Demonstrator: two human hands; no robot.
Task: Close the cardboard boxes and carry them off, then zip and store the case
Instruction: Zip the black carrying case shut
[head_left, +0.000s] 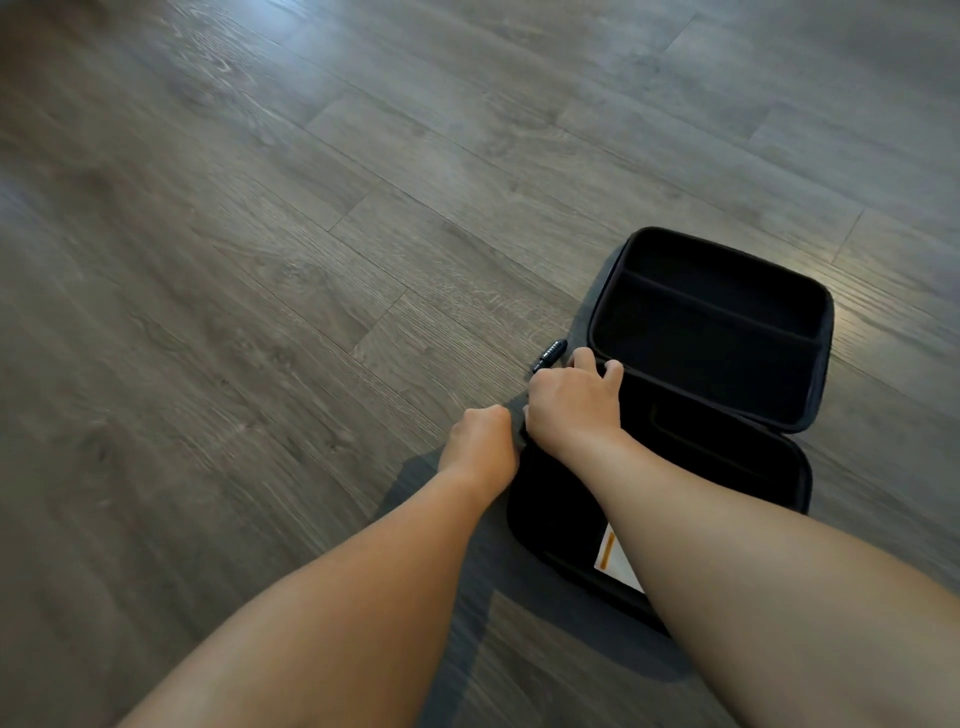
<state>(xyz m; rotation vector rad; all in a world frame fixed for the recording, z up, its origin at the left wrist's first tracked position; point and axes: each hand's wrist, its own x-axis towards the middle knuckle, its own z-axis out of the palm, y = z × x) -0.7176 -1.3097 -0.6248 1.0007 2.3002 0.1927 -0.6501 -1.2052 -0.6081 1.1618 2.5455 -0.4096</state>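
Right hand grip curled on open case edge, left hand fisted beside.

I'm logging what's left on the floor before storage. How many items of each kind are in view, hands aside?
Black case, lying open: 1
White card with an orange stripe, inside the case: 1
Small dark ribbed object, beside the case: 1
Cardboard boxes: 0
Total: 3
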